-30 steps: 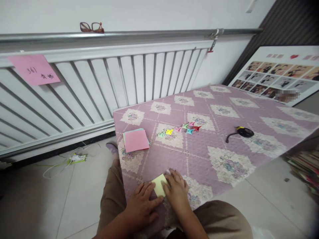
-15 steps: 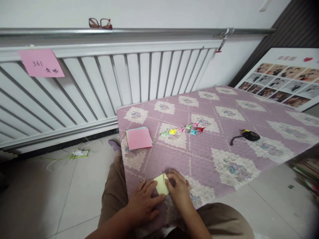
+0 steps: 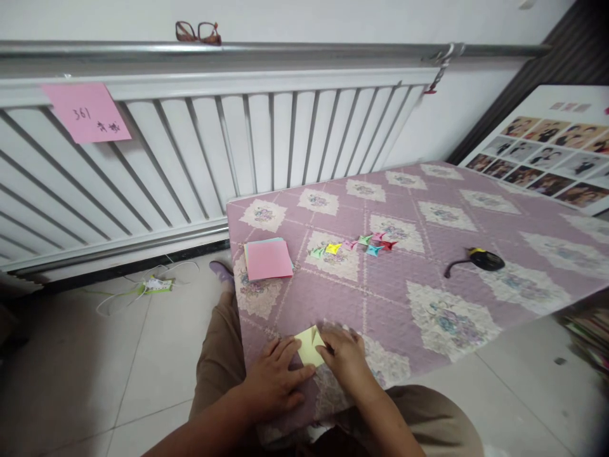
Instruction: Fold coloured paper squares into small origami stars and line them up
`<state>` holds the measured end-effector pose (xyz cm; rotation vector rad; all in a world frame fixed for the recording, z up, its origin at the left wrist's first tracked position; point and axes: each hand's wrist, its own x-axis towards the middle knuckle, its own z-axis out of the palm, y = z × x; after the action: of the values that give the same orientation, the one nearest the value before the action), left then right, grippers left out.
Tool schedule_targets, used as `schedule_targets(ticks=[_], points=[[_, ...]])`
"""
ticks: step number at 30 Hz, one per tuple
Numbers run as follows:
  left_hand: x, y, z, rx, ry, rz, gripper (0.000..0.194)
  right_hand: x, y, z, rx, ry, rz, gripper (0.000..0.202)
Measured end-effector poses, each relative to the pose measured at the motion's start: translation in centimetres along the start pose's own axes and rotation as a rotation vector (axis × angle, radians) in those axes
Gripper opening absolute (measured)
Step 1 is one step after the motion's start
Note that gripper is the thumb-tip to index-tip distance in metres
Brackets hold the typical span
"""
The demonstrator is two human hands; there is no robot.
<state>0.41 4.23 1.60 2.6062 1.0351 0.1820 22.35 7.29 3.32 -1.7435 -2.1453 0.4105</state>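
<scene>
A small pale-yellow origami paper (image 3: 309, 350), folded with a crease and a raised flap near its top corner, lies by the table's near edge. My left hand (image 3: 278, 381) holds it down from the left, the fingertips on its left edge and the thumb across the bottom corner. On the other side, my right hand (image 3: 346, 358) has curled fingers, with thumb and forefinger pinching the right edge. Beyond my hands sits a stack of coloured square paper (image 3: 269, 259), pink on top. Several small folded paper pieces (image 3: 352, 245) in green, yellow, pink, blue and red are grouped right of the stack.
A patterned purple cloth (image 3: 328, 295) covers the table. Farther right lies a black-and-yellow object (image 3: 485, 259) with a strap. Behind stand a white radiator (image 3: 280, 139) and a pipe with glasses (image 3: 198, 33) on it. A photo board (image 3: 547, 149) leans at the right.
The camera view has shifted slightly. Both hands stay at the yellow paper; the right fingers have moved only a little along its right edge.
</scene>
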Motion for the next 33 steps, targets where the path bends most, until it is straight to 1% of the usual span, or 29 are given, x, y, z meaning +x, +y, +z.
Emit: schedule_targets(ticks=[5, 10, 12, 16, 18, 21, 26, 33], points=[[0.0, -0.1, 0.0, 0.004, -0.023, 0.001, 0.063, -0.2, 0.4, -0.3, -0.043, -0.012, -0.070, 0.012], [0.5, 0.4, -0.5, 0.019, -0.010, -0.031, 0.071, -0.8, 0.5, 0.0, -0.077, 0.027, -0.117, 0.012], [1.1, 0.5, -0.8, 0.019, 0.002, -0.070, 0.064, -1.1, 0.4, 0.3, -0.089, 0.047, -0.137, 0.015], [2.8, 0.5, -1.1, 0.025, 0.017, -0.175, 0.034, -1.6, 0.5, 1.1, -0.114, 0.103, -0.197, 0.016], [3.5, 0.4, -1.2, 0.038, -0.007, -0.192, 0.029, -1.8, 0.6, 1.6, -0.130, 0.133, -0.230, 0.016], [4.0, 0.4, -1.4, 0.056, -0.021, -0.175, 0.026, -2.2, 0.8, 2.0, -0.145, 0.159, -0.265, 0.014], [3.8, 0.5, -1.4, 0.104, 0.008, -0.135, 0.024, -2.7, 1.0, 2.0, -0.155, 0.179, -0.312, 0.010], [3.4, 0.2, -0.9, 0.172, 0.034, -0.085, 0.031, -3.0, 1.1, 1.7, -0.194, 0.182, -0.395, 0.015]])
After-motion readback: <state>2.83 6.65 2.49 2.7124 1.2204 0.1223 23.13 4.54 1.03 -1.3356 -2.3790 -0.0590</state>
